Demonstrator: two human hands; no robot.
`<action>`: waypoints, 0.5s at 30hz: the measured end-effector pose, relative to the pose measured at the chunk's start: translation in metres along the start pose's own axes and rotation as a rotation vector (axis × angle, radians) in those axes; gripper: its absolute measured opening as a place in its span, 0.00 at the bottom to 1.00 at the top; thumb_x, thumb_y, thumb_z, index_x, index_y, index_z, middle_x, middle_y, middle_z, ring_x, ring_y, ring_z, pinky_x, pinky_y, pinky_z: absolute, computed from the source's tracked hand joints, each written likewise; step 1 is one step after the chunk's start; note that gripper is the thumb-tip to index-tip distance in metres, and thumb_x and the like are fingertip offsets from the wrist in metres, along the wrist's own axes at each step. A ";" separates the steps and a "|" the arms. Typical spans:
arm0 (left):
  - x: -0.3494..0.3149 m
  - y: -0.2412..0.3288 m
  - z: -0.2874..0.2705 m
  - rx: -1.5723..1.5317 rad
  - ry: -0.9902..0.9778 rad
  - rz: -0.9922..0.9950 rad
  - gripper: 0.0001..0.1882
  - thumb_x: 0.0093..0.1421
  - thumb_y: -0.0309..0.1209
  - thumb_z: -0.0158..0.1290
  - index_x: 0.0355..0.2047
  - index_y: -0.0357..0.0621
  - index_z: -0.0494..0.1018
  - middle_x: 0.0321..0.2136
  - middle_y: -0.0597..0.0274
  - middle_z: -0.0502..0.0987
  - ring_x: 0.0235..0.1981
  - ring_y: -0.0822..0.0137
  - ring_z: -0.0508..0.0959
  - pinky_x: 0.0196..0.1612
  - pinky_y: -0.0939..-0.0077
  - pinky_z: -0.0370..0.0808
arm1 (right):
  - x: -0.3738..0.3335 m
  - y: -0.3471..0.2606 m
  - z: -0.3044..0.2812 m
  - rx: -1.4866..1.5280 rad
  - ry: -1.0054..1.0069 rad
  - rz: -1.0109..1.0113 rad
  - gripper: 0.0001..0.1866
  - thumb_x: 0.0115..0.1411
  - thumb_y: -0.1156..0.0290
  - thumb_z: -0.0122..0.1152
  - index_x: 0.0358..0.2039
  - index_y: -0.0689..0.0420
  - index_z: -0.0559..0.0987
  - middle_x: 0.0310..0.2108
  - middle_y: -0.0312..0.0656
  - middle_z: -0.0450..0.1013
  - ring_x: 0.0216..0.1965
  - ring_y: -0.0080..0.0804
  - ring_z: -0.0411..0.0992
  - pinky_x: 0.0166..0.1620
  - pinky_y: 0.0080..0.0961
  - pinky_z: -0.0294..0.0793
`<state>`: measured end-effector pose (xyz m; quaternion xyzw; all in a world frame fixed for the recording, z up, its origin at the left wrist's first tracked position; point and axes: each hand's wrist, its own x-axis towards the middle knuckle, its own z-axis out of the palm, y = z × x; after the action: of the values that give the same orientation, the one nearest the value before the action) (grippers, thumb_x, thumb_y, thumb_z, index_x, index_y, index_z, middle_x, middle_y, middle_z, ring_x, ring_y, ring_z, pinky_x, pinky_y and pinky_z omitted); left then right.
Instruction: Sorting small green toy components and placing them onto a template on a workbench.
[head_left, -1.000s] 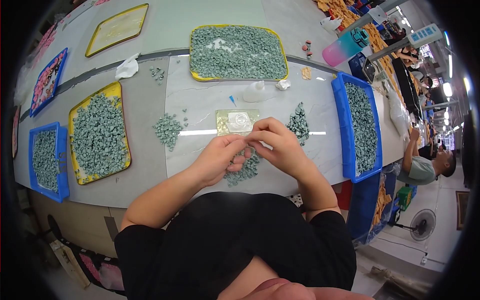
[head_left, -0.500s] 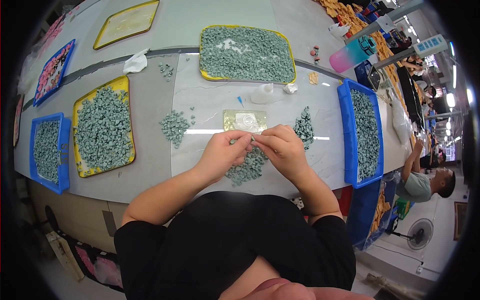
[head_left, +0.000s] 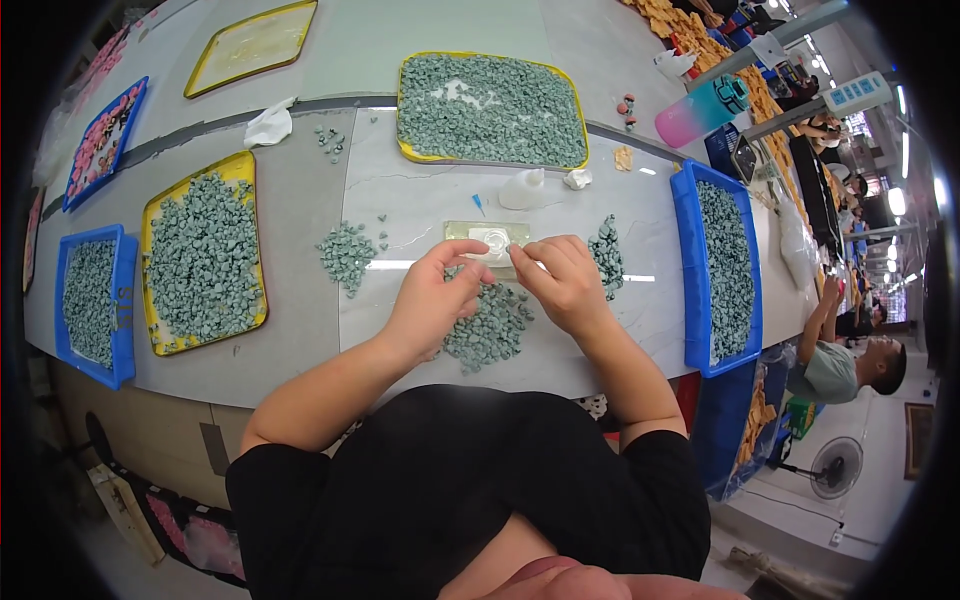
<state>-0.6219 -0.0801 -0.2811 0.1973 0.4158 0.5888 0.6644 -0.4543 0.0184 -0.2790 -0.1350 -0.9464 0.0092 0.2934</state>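
A factory workshop — long worktable [head_left: 300, 215], trays [head_left: 237, 164] of green pieces [head_left: 202, 262], a co-worker [head_left: 832, 372].

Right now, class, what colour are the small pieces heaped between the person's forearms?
The small pieces are greyish green, seen best in the head view.

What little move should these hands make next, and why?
Perhaps ease the right hand slightly left, to the white patch on the small yellowish block: its thumb and finger are close together just beside that patch. I can't see whether they hold anything.
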 end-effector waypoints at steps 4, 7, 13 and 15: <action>0.002 -0.002 -0.004 -0.033 0.013 -0.020 0.07 0.61 0.25 0.45 0.39 0.36 0.65 0.26 0.62 0.69 0.18 0.81 0.59 0.19 0.88 0.58 | 0.004 0.001 0.001 -0.066 -0.019 -0.056 0.14 0.42 0.76 0.57 0.34 0.62 0.76 0.28 0.37 0.69 0.29 0.31 0.69 0.33 0.27 0.67; 0.003 -0.003 -0.006 -0.056 0.008 -0.036 0.05 0.62 0.27 0.45 0.35 0.37 0.65 0.26 0.63 0.68 0.18 0.81 0.58 0.18 0.88 0.57 | 0.004 0.000 0.004 -0.079 -0.027 -0.064 0.14 0.43 0.76 0.54 0.34 0.62 0.76 0.28 0.37 0.69 0.29 0.31 0.69 0.34 0.27 0.67; 0.003 -0.003 -0.009 -0.086 -0.012 -0.072 0.06 0.61 0.27 0.46 0.35 0.37 0.66 0.26 0.62 0.69 0.18 0.81 0.59 0.18 0.88 0.57 | 0.006 -0.001 0.005 -0.046 -0.021 -0.041 0.14 0.42 0.77 0.59 0.34 0.60 0.77 0.28 0.38 0.70 0.30 0.31 0.70 0.34 0.26 0.68; 0.002 -0.001 -0.006 -0.070 0.011 -0.070 0.06 0.61 0.26 0.47 0.37 0.36 0.66 0.28 0.61 0.70 0.19 0.81 0.59 0.19 0.88 0.58 | 0.005 -0.002 0.008 -0.007 0.016 -0.019 0.14 0.42 0.79 0.60 0.33 0.60 0.77 0.27 0.38 0.70 0.29 0.31 0.70 0.33 0.25 0.68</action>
<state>-0.6262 -0.0796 -0.2855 0.1557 0.4052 0.5805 0.6889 -0.4630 0.0183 -0.2831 -0.1272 -0.9453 0.0019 0.3005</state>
